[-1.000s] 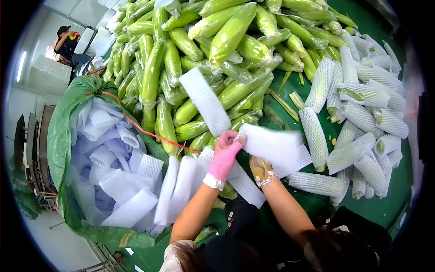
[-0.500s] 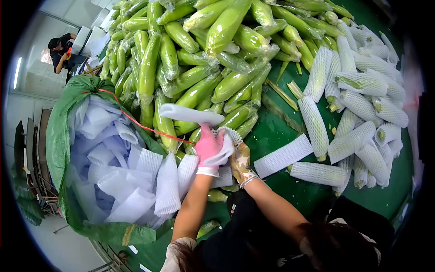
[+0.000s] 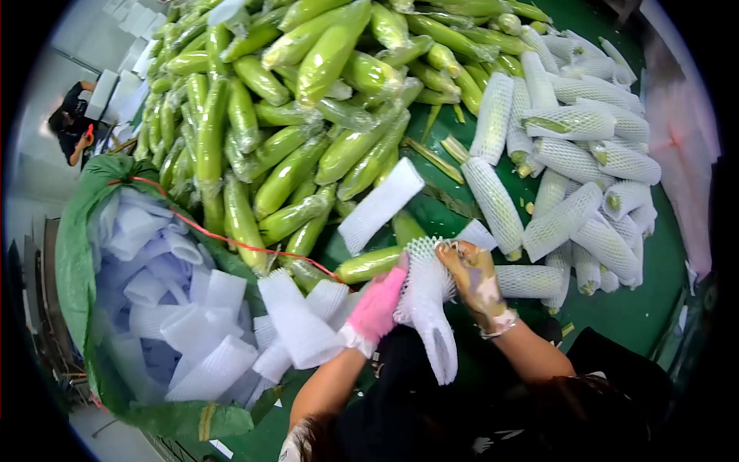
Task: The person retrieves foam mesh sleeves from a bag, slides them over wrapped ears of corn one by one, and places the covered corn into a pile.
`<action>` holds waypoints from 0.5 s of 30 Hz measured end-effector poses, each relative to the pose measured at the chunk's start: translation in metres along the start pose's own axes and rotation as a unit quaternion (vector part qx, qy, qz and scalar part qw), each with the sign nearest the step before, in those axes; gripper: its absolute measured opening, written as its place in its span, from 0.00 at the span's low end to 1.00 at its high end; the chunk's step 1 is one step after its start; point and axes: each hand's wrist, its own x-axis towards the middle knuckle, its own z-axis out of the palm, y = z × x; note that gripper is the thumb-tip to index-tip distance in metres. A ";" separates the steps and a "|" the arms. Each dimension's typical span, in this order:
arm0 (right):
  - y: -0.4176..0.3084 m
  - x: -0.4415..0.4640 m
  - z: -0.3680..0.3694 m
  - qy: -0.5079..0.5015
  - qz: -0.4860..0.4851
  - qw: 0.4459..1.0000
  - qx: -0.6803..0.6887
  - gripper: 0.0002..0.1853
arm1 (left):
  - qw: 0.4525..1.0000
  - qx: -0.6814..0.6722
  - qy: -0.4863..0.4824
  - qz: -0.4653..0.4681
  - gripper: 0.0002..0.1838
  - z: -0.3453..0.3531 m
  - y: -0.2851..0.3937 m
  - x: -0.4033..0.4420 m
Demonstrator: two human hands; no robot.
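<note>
Over the green surface, toward its near edge, the left hand closes on the mesh sleeve's side, fingertips hidden; the right hand pinches its rim, apparently spreading it. Left edge: open bag, likely for easy reach.

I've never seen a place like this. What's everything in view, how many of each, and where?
Film-wrapped oblong vegetables: dozens, green, heaped top centre and left
Net-sleeved oblong vegetables: over a dozen, white over pale green, right
Woven sack: one, green, left, full of foam sleeves
Loose foam sleeves: several, white, by the sack and centre
Thin string: one, red, from sack to centre
Cut stalks: a few, yellow-green, centre
Ground surface: one, green, underneath
Person: one, dark clothing, far upper left
Netted foam sleeve: one, white, between the hands
Left hand: one, pink glove
Right hand: one, brown patterned glove
</note>
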 end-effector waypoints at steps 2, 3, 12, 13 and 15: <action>-0.029 -0.005 -0.004 -0.002 0.014 1.000 0.028 0.10 | 0.952 -0.290 -0.084 -0.054 0.32 0.011 -0.038 0.023; -0.030 0.002 -0.004 -0.002 0.023 0.998 0.057 0.10 | 0.985 -0.136 -0.092 0.048 0.30 0.001 -0.052 0.039; 0.096 0.141 -0.029 -0.001 0.063 0.930 0.361 0.07 | 0.937 -0.300 0.132 0.123 0.14 -0.009 -0.031 0.121; 0.128 0.155 -0.045 0.022 0.044 0.965 0.259 0.06 | 0.965 -0.164 0.144 0.149 0.14 -0.016 -0.042 0.135; 0.144 0.155 -0.047 0.125 0.085 0.956 0.251 0.05 | 0.955 0.093 0.186 0.213 0.14 -0.012 -0.057 0.148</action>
